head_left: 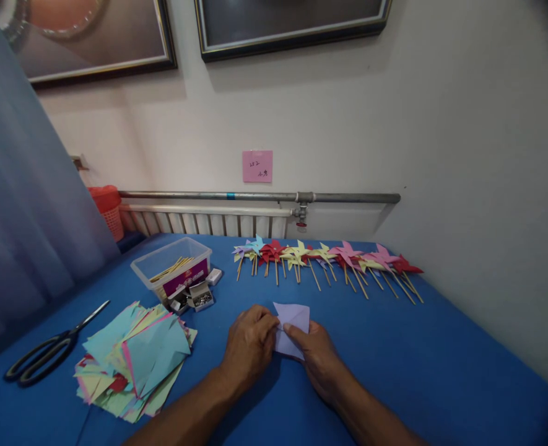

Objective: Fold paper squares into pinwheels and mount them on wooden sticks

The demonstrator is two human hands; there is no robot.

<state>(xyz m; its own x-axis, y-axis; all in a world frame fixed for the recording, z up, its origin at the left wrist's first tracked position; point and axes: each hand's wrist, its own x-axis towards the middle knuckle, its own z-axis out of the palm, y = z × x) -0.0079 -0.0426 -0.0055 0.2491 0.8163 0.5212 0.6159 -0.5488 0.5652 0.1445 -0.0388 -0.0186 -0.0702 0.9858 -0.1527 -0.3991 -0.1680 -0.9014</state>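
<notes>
Both hands meet over a lavender paper square (296, 314) in the middle of the blue table. My left hand (251, 337) pinches the paper's left edge between thumb and fingers. My right hand (317, 353) grips it from the right, thumb pressed on the front and fingers behind. The paper is partly hidden by the fingers, and I cannot make out any small part between them. To the left lies a loose pile of coloured paper sheets (155, 350), with cut lines in some. Finished paper pinwheels (296, 253) on thin sticks lie in a row beyond the hands.
A clear plastic box (143, 269) holds thin wooden sticks (174, 269). Beside it, an open small box (200, 296) contains metal pins. Black-handled scissors (53, 350) lie at far left. A blue curtain (36, 204), a red basket (110, 210), and a pipe (259, 196) border the table.
</notes>
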